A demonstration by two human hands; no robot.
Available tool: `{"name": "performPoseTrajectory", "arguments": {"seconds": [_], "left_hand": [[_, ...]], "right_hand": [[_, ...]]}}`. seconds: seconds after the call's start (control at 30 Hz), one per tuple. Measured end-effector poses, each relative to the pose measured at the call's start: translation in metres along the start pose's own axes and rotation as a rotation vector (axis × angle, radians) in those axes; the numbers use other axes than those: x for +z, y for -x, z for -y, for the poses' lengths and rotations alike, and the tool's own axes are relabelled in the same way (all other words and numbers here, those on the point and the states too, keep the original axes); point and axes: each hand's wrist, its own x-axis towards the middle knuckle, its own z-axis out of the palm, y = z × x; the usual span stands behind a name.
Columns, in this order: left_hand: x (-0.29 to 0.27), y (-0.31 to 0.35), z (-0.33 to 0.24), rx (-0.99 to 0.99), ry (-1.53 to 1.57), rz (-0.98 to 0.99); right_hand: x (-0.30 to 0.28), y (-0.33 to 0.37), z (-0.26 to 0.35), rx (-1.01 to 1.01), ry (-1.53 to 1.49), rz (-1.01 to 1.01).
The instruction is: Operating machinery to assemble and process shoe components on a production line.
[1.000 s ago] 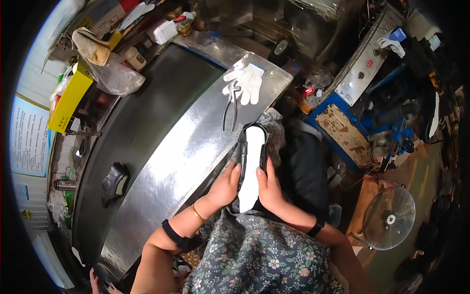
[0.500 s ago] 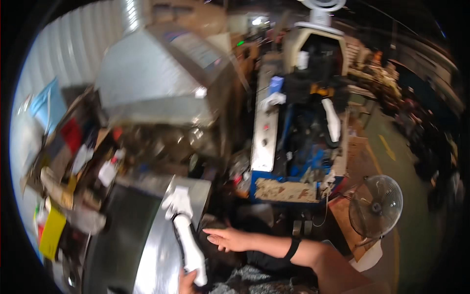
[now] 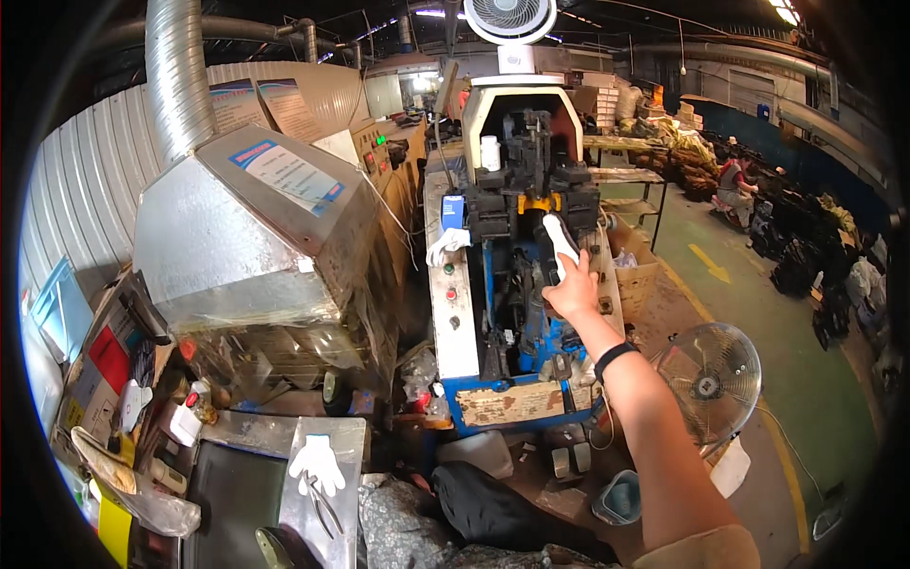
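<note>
My right hand (image 3: pixel 574 287) reaches forward to the machine, fingers apart, at the near end of a long white shoe-shaped piece (image 3: pixel 559 239) with a dark edge. The fingertips overlap that piece; whether they press on it I cannot tell. The piece slants in the machine (image 3: pixel 531 180), just below a yellow part (image 3: pixel 538 203). My left hand is out of view. At lower left, a white glove (image 3: pixel 318 465) lies on a metal plate (image 3: pixel 353 441), with pliers (image 3: pixel 327 510) at its lower end. A dark rounded thing (image 3: pixel 275 548) sits beside them, cut off by the lower edge.
A control panel with buttons (image 3: pixel 453 322) runs along the machine's left, bearing another white glove (image 3: pixel 447 247) and a blue box (image 3: pixel 453 211). A metal hood (image 3: pixel 227 228) stands left. A floor fan (image 3: pixel 709 384) and blue-grey bin (image 3: pixel 618 498) are at right. Far right, a person (image 3: pixel 735 190) sits.
My right hand has moved forward and right, from near the metal plate to the machine. My left hand, which held a white shoe-shaped piece at the lower edge, has left the view.
</note>
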Motion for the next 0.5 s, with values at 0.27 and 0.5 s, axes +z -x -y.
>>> {"name": "performPoseTrajectory", "arguments": {"seconds": [0.27,0.5], "left_hand": [[0.023,-0.087,-0.048,0.252,0.509,0.248],[-0.014,-0.118,-0.125,-0.137,1.548,-0.042]], "right_hand": [[-0.016,0.191,0.043,-0.229,-1.238,0.256],[-0.087,0.342,0.096,-0.693,-1.117,1.041]]}}
